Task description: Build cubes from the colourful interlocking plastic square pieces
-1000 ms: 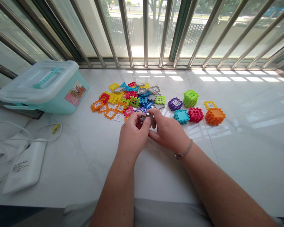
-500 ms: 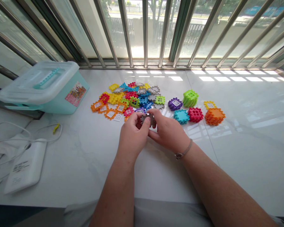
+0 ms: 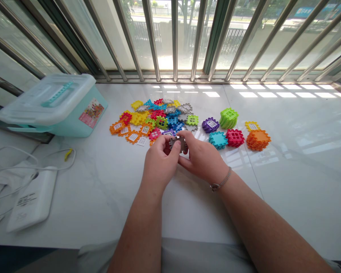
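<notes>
- Nothing here comes out clearly enough for me to read.
- The pale teal plastic storage box (image 3: 71, 127) on the white marble surface (image 3: 102, 189) carries a rectangular sticker (image 3: 91, 113) on its side. It has a pinkish border around a many-coloured picture, and its lettering is too small to read.
- The white slab-shaped power bank (image 3: 35, 189) at my left bears a label (image 3: 25, 199) of black printed lines, too blurred to read.
- The grey toothed plastic tile (image 3: 177, 143) is pinched between the fingers of my left hand (image 3: 159, 161) and right hand (image 3: 203, 159). Any mark on it is too small to tell.
</notes>
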`<action>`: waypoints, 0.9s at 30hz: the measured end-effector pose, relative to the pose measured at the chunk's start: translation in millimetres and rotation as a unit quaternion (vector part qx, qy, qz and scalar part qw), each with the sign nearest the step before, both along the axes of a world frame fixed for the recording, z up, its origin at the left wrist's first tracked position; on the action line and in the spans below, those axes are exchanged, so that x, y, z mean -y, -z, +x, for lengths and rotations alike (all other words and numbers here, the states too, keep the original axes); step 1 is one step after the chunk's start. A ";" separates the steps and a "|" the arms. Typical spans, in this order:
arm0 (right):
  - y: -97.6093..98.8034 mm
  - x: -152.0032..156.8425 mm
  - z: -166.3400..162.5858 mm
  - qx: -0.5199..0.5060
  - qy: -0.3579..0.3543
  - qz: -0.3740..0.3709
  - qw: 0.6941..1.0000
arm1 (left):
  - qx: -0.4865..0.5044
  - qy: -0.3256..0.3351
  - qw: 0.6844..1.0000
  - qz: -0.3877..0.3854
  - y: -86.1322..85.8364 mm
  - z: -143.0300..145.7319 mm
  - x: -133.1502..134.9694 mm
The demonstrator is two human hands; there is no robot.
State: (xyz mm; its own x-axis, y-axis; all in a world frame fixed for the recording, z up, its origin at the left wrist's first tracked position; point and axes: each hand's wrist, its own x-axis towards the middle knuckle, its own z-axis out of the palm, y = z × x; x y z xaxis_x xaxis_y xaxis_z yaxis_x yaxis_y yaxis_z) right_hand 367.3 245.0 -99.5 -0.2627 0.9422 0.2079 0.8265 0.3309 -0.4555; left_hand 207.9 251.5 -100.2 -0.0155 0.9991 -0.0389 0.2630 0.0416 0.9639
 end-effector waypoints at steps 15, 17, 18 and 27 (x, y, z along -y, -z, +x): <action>-0.6 0.3 -0.2 0.004 -0.001 0.002 1.000 | 0.008 0.005 1.000 -0.005 0.0 0.6 -0.4; -0.6 0.2 -0.4 0.005 -0.003 0.002 1.000 | 0.004 0.008 1.000 -0.005 0.2 0.4 -0.4; -0.7 0.2 -0.5 0.005 -0.003 0.002 1.000 | 0.000 0.009 1.000 -0.006 0.2 0.4 -0.3; -2.5 0.8 -1.4 0.008 -0.007 -0.010 1.000 | -0.017 0.016 1.000 -0.008 -1.6 0.2 0.8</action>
State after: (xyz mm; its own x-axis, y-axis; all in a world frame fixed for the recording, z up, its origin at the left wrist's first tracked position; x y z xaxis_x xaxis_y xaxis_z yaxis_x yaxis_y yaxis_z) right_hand 365.9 244.2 -97.0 -0.2786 0.9425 0.1849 0.8291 0.3331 -0.4490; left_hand 208.0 250.7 -98.6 0.0144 0.9984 -0.0547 0.2975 0.0480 0.9535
